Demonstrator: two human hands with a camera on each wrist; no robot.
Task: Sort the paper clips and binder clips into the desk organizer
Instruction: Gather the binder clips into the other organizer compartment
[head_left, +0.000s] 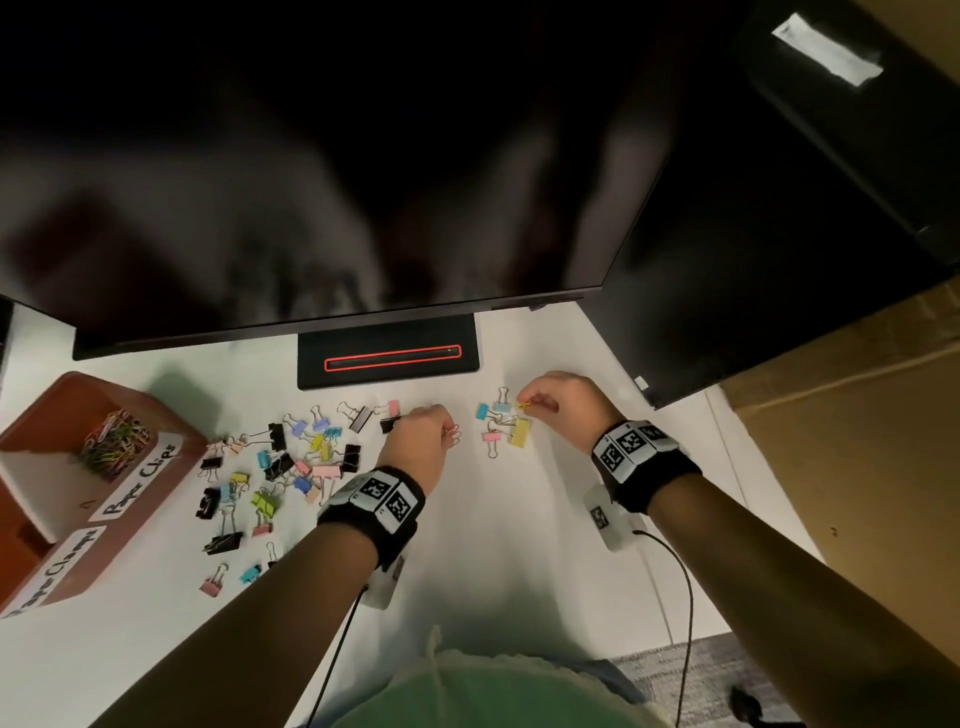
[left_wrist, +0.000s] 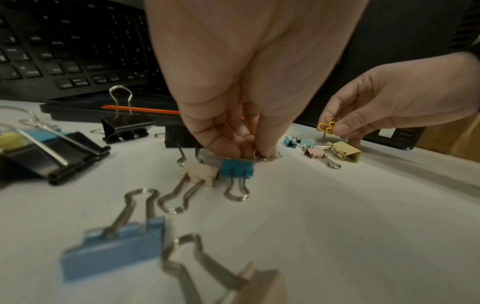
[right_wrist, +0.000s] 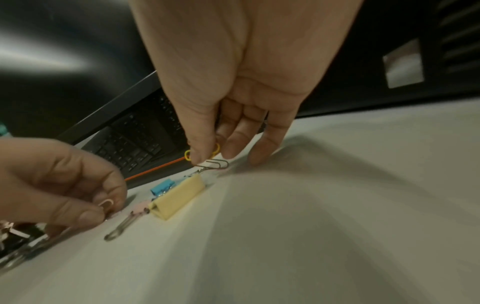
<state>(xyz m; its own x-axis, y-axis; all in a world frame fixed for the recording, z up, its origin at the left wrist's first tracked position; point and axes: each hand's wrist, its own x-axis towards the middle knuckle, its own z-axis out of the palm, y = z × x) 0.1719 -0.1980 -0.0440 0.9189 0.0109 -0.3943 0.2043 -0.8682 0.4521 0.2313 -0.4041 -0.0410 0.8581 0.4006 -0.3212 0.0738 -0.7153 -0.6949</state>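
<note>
Right wrist view: the right hand (right_wrist: 233, 115) is pinching yellow paper clips (right_wrist: 215, 148) between thumb and forefinger above a yellow binder clip (right_wrist: 176, 200). The left hand (head_left: 418, 441) is pinching pink paper clips (head_left: 453, 435). Light, springy wire, likely slippery; gripping across the loops suits. The organizer (head_left: 171, 415) is sitting far left.

Left hand (left_wrist: 233, 115) pinches wire clips at the table (left_wrist: 337, 216) — right hand (left_wrist: 389, 107) holds yellow paper clips (left_wrist: 326, 127).
</note>
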